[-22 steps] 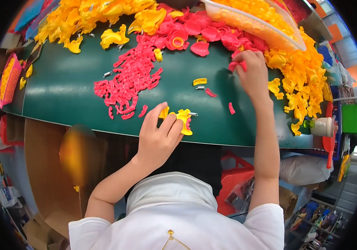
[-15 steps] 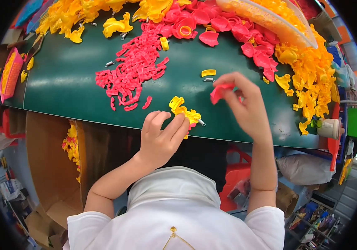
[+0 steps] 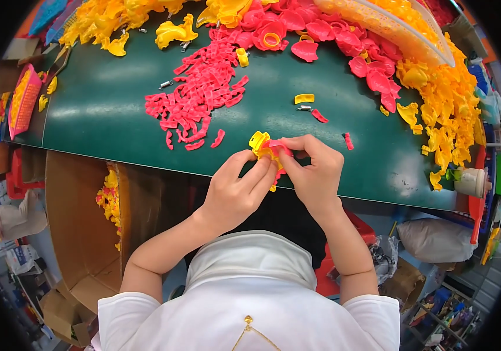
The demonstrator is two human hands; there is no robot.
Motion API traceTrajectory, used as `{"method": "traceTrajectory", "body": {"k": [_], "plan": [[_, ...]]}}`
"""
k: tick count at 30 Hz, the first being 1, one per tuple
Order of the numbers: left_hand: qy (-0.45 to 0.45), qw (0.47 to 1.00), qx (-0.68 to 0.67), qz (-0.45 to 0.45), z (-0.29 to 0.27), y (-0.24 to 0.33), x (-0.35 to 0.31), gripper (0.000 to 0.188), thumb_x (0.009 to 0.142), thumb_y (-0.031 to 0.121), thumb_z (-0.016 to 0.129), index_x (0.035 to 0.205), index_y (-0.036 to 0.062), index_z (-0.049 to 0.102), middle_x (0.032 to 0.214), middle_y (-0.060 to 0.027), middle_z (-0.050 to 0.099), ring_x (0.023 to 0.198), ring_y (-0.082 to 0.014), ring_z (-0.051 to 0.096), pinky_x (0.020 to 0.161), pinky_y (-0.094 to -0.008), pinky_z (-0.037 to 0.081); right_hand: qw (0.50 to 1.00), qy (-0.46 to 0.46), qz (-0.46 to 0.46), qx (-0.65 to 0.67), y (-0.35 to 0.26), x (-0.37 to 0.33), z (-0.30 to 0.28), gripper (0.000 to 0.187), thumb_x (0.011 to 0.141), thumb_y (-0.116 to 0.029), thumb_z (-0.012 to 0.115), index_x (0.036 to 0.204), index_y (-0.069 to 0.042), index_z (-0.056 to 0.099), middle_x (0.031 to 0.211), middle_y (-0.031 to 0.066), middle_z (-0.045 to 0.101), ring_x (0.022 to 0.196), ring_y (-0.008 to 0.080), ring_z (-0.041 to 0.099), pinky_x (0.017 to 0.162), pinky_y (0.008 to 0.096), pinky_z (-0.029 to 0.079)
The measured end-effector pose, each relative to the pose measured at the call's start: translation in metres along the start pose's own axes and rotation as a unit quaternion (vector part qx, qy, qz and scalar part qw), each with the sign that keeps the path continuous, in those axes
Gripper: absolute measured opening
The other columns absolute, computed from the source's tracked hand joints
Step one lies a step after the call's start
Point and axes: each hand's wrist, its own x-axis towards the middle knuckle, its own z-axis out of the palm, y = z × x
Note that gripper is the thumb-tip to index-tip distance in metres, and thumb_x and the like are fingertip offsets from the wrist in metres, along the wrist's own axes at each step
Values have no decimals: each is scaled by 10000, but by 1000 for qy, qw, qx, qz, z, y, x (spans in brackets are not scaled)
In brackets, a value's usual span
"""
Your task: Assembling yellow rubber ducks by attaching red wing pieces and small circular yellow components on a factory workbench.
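At the table's near edge, my left hand [image 3: 236, 184] pinches a yellow plastic part [image 3: 257, 141] between thumb and fingers. My right hand [image 3: 318, 174] has come up against it from the right, its fingertips closed on a pink plastic piece [image 3: 274, 144] that touches the yellow part. Fingers cover much of both pieces, so how they fit together is hidden. Beyond my hands lie a small curved yellow piece [image 3: 304, 98], a metal spring [image 3: 304, 107] and a pink strip [image 3: 319, 116]. Another pink strip [image 3: 349, 141] rests to the right.
A heap of pink strips [image 3: 195, 105] spreads over the green table [image 3: 104, 117] at left centre. Pink cup-like shells [image 3: 321, 30] and yellow parts [image 3: 443, 111] pile along the far and right sides, beside a basket [image 3: 379, 26]. A cardboard box [image 3: 81, 222] stands below the left edge.
My right hand has moved left and down with the pink piece and now meets my left hand at the yellow part. Two pink strips now show on the table near where it was.
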Motion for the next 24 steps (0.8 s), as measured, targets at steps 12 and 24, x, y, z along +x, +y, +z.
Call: {"method": "traceTrajectory", "body": {"k": [12,24], "plan": [[23,999,-12,28,4,-5,-3,268,649,25,681,912,-20,664,957,-84,610,863,-246,584,700,-312,544,994,-75,-70,-32,-2,0,-18,192,765,0,727,952,18,689,778,119,683,699,223,674,635,276,521],[42,995,19,85,9,-10,9,306,606,33,677,910,-2,670,887,-57,613,829,-226,583,664,-307,526,994,-64,-86,-25,6,-9,-27,316,791,-38,706,1105,-19,681,922,102,700,762,240,615,651,329,503]]}}
